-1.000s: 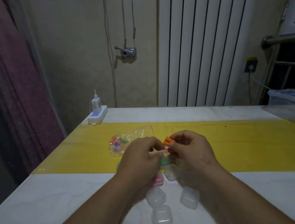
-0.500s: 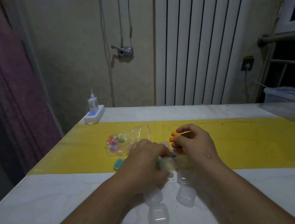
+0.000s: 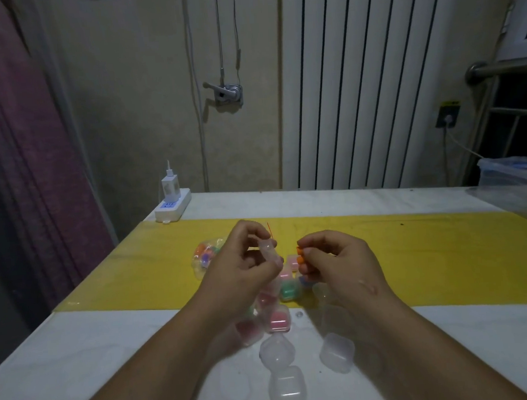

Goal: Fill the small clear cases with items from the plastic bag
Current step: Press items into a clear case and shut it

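Cases first: a loose cluster of small clear cases is spread on the counter (image 3: 79, 365) below the hands. Pink stuff is seen inside one case (image 3: 278, 319) near the middle, and a green piece is packed into another case (image 3: 290, 291) on the yellow strip (image 3: 449, 257). A few more with pink and reddish contents are half hidden under the left wrist, so their count can't be told. Three cases closer to the camera look empty: one (image 3: 277, 350) tilted at an angle, one (image 3: 286, 387) flat below it, and one (image 3: 336, 352) off to the right.

One more clear case (image 3: 268, 251) is held up off the counter, pinched between thumb and curled fingers of the left hand (image 3: 245, 264). It's see-through and kind of blurry, and whether its lid is open can't be told. Two small orange pieces (image 3: 300, 256) are gripped in the fingertips of the right hand (image 3: 336, 260), stubby and rounded, just beside the raised case but not touching it.

The plastic bag (image 3: 205, 256) is lying on the yellow strip behind the left hand, crumpled, with orange, purple and green bits seen through it.

A white power strip (image 3: 174, 206) with a charger plugged in is parked at the far left corner, and a clear storage tub (image 3: 519, 186) at the far right edge.
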### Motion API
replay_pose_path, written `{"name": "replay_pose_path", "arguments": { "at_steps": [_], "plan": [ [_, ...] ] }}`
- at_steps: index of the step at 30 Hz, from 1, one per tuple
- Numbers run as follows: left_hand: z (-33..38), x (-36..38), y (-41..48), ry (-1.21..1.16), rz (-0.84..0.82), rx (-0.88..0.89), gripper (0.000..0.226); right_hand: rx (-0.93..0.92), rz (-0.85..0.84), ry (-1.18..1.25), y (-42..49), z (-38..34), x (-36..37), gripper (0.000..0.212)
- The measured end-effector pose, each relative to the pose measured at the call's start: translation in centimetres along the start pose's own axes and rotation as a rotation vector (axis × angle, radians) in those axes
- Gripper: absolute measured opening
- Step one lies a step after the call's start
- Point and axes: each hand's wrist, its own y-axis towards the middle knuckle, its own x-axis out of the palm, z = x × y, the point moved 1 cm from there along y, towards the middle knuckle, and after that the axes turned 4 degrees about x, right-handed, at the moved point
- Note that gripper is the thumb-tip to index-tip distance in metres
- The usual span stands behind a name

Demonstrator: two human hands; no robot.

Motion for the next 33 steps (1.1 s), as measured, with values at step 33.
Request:
{"name": "replay_pose_path", "arguments": {
  "at_steps": [33],
  "plan": [
    [-1.0, -0.4, 0.6, 0.317, 0.112, 0.187, 0.025, 0.058, -0.150, 0.005, -0.4, 1.1, 1.1, 0.011]
  ]
}}
